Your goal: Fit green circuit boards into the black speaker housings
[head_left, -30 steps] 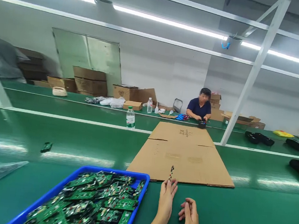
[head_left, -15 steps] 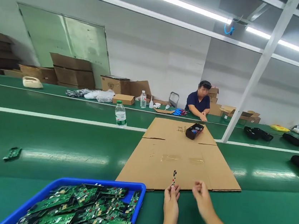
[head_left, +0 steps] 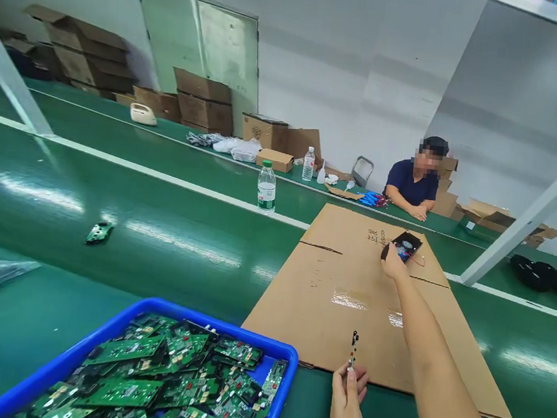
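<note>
Pinched in my left hand (head_left: pixel 348 411) is a narrow circuit board (head_left: pixel 353 350), seen edge-on and upright, with small parts along its side. My right hand (head_left: pixel 394 262) reaches to the far end of the flat cardboard (head_left: pixel 322 268), its fingers closed on the near left edge of a black speaker housing (head_left: pixel 411 243). Inside the housing I see a round part, something blue and a thin red wire sticking out to the right. To the left of my left hand is a blue tray (head_left: pixel 147 304) heaped with green circuit boards (head_left: pixel 126 349).
A single circuit board (head_left: pixel 99 233) lies on the green bench at left. A green-capped bottle (head_left: pixel 267 187) stands by the pale divider. Across the bench a person (head_left: pixel 413 184) leans on the far table, near blue parts (head_left: pixel 373 199). A white post (head_left: pixel 534 211) rises at right.
My right hand has moved forward from the near edge of the cardboard and taken hold of the speaker housing. My left hand still holds the circuit board. The view has turned left and down.
</note>
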`<act>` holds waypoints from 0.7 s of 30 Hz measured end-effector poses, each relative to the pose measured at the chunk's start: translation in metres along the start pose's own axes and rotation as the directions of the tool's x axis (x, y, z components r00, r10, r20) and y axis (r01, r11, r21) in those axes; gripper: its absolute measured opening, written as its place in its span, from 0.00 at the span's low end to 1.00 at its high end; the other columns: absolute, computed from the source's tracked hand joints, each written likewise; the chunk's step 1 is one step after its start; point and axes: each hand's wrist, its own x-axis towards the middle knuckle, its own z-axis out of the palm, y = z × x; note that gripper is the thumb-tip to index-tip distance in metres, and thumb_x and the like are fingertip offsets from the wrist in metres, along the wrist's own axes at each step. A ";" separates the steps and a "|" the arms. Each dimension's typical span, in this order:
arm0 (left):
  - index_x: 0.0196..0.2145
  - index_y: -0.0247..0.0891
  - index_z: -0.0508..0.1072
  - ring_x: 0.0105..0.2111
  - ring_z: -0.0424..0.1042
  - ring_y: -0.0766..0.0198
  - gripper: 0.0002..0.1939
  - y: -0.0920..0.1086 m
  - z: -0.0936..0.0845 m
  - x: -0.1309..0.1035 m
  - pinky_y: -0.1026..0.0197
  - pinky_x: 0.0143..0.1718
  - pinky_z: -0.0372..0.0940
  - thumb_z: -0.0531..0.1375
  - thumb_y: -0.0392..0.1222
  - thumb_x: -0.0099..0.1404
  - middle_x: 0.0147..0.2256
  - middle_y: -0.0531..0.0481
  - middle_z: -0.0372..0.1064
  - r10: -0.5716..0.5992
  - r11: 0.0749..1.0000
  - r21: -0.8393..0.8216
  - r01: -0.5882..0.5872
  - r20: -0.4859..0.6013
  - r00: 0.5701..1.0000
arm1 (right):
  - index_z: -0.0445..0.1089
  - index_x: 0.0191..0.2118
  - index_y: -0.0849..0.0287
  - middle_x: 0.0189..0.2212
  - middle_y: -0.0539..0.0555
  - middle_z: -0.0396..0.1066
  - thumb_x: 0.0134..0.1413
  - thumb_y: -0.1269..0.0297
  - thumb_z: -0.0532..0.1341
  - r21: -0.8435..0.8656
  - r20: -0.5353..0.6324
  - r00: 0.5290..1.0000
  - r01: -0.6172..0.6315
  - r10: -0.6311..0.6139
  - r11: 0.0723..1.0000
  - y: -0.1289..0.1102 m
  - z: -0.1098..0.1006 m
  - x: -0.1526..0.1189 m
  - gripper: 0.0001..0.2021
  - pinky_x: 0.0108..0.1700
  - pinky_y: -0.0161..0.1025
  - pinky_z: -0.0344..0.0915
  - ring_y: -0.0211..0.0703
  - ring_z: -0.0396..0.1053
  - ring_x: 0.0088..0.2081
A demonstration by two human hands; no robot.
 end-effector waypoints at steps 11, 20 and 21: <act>0.38 0.39 0.59 0.38 0.67 0.59 0.25 0.021 -0.004 -0.003 0.58 0.35 0.64 0.50 0.63 0.55 0.38 0.44 0.63 0.244 0.967 0.121 -0.223 -0.201 0.949 | 0.59 0.52 0.63 0.47 0.59 0.62 0.59 0.70 0.49 -0.241 0.023 0.984 0.178 -0.177 0.954 -0.033 -0.011 -0.076 0.15 0.47 0.39 0.60 0.43 0.62 0.46; 0.39 0.39 0.59 0.34 0.65 0.61 0.18 0.024 -0.001 -0.009 0.59 0.33 0.62 0.49 0.56 0.59 0.34 0.47 0.62 0.403 0.902 0.251 -0.351 -0.201 0.893 | 0.67 0.41 0.63 0.45 0.55 0.64 0.55 0.69 0.57 -0.482 0.285 0.890 0.455 -0.357 0.749 -0.006 -0.030 -0.076 0.08 0.49 0.46 0.59 0.44 0.60 0.49; 0.40 0.38 0.59 0.33 0.65 0.61 0.18 0.024 -0.001 -0.009 0.59 0.32 0.62 0.49 0.55 0.59 0.34 0.47 0.62 0.413 0.897 0.258 -0.360 -0.193 0.890 | 0.67 0.39 0.65 0.43 0.55 0.65 0.56 0.67 0.57 -0.503 0.306 0.883 0.467 -0.355 0.727 -0.005 -0.027 -0.080 0.07 0.49 0.46 0.59 0.43 0.61 0.48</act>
